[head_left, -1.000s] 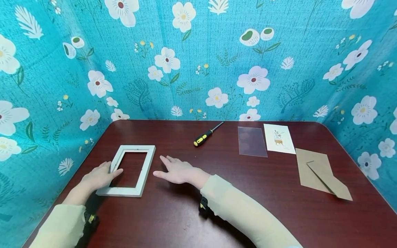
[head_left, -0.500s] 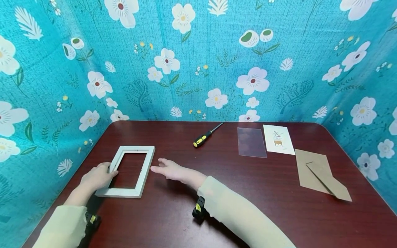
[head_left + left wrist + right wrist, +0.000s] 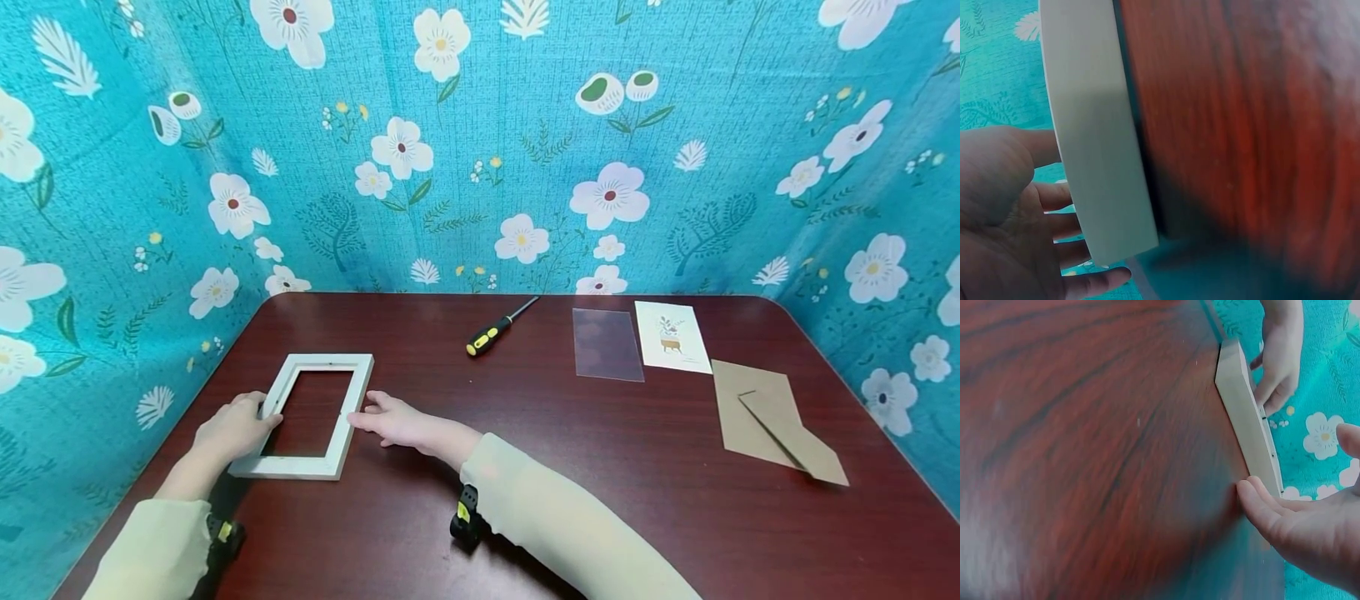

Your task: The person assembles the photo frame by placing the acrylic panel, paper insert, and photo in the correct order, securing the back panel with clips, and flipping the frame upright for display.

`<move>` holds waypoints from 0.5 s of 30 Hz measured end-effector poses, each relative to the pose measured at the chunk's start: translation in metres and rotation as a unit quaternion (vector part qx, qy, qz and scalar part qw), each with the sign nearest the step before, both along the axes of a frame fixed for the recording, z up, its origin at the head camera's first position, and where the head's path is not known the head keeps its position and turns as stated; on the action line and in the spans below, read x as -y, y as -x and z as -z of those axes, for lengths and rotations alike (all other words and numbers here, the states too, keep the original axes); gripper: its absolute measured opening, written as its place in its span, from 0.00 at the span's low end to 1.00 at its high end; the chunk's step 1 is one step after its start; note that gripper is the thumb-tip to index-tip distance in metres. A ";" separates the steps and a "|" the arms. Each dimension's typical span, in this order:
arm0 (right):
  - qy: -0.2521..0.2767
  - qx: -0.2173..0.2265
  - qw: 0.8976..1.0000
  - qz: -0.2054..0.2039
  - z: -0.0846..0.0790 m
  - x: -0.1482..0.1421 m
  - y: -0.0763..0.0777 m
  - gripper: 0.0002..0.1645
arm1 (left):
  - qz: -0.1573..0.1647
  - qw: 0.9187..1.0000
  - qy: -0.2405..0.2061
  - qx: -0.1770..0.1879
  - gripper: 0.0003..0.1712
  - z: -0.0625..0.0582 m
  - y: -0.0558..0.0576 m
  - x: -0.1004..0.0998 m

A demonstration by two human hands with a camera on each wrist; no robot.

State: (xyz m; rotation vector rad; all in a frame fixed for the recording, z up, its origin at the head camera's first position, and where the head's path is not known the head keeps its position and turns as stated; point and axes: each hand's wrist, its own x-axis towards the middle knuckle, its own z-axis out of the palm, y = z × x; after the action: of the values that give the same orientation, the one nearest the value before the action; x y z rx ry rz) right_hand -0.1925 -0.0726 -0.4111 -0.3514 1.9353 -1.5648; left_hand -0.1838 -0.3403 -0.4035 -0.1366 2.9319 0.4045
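A white picture frame [image 3: 300, 468] without a back lies on the left of the dark table. My left hand [image 3: 228, 433] grips its left bar, thumb over the inner edge and fingers outside; in the left wrist view the fingers of that hand [image 3: 997, 187] pass behind the bar [image 3: 1094, 137]. At the opposite bar is my right hand [image 3: 397, 423], thumb reaching over the top edge. The right wrist view shows the fingertips of the right hand [image 3: 1316, 531] against the frame's outer side [image 3: 1241, 412], with its thumb lifted away from the frame.
A black and yellow screwdriver [image 3: 487, 336] lies at the back middle. Farther right are a clear plastic sheet [image 3: 607, 344], a printed card [image 3: 678, 354] and a brown backing board [image 3: 757, 379] with a stand leg [image 3: 806, 446]. A flowered curtain [image 3: 480, 150] hangs behind the table.
My right hand has moved left to the frame's right bar, its fingers drawing closer together. My left thumb has come in against the left bar. The frame has stayed in place.
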 end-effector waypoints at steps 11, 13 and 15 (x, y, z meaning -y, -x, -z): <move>0.020 0.021 0.999 0.015 -0.003 0.012 -0.005 0.39 | -0.022 1.000 0.003 -0.007 0.30 -0.004 0.001 -0.007; 0.020 0.026 0.999 0.022 -0.004 0.013 -0.007 0.40 | -0.023 1.000 0.003 -0.010 0.28 -0.004 0.001 -0.008; 0.019 0.029 0.999 0.034 -0.005 0.014 -0.010 0.41 | -0.023 1.000 0.001 -0.015 0.27 -0.003 0.001 -0.008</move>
State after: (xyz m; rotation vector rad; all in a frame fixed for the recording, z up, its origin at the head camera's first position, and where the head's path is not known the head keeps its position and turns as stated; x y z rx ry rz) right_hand -0.1828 -0.0868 -0.4063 -0.2550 1.8920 -1.6401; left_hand -0.1848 -0.3321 -0.4004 -0.1999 2.9630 0.4126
